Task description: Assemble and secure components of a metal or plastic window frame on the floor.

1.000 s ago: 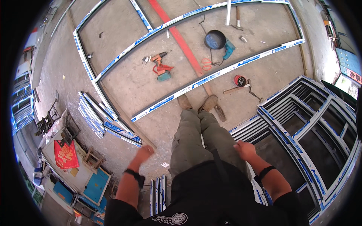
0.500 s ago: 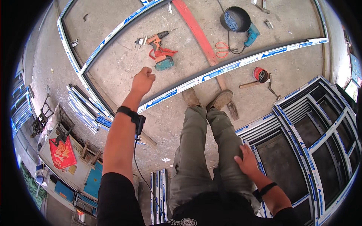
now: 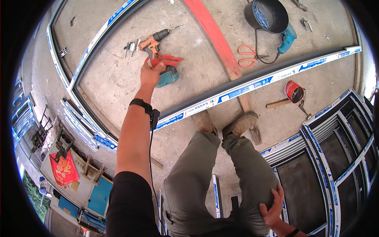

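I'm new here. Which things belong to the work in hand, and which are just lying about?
Likely the job's:
orange drill
red piece at its handle, by the left hand

Lying about, untouched:
red-handled scissors
black pan of blue pieces
blue drill
red can

Cordless drill (image 3: 150, 47) in matt plastic

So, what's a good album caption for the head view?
Left hand at an orange cordless drill on the floor, right hand against the trouser leg.
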Available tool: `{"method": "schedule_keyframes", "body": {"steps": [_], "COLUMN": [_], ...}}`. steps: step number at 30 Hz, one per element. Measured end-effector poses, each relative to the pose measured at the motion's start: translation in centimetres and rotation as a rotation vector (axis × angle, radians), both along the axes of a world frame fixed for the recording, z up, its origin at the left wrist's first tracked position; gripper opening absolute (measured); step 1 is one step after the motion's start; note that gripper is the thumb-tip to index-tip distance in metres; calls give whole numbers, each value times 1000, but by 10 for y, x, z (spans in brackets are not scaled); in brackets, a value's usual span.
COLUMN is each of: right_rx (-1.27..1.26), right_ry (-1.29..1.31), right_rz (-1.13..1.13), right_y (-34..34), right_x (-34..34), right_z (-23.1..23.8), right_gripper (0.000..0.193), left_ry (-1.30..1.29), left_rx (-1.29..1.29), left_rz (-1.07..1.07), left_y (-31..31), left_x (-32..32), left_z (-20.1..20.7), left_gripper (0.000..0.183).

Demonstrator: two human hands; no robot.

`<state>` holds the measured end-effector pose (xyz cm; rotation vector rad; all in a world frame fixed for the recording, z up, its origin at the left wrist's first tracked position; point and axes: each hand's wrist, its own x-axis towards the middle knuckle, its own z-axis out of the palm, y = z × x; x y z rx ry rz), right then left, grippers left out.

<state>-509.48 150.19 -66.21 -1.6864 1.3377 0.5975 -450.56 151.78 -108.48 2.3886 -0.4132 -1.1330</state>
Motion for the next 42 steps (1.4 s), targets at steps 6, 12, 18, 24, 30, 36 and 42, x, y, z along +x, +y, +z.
{"method": "schedule_keyframes", "body": {"steps": [6,12,18,24,30,36,42], "right_rx": [-103,-151,-171,-95,-50,50,179], "right_ry": [-31,-29,-66,25,-33,-2,14], "right_rz": [-63,-41,-18,-19,-69,-80,-151], "right_y": [-5,-11,-16,-15,-16,-14,-49], "right_x": [-10,-8,-10,-11,2,11,36], "right_z": [-12,-15,-20,-16,-6,3,26], "right_gripper": [72,65,68,74,69,62,52], "left_ry": [-699,-1154,-736,-376,-246,139,535], "left_rx": [295,487,467,520,-67,-276,-559], "left_rz": [22,-270,-276,-57,415,130,119], "left_y": [-63,-43,23,35,56,-24,-112], "left_x": [9,104,188,96,92,-65,-198], "left_z": [-19,-74,-133,-99,11,132,281], "left_gripper": [62,62,61,44,17,36,37]}}
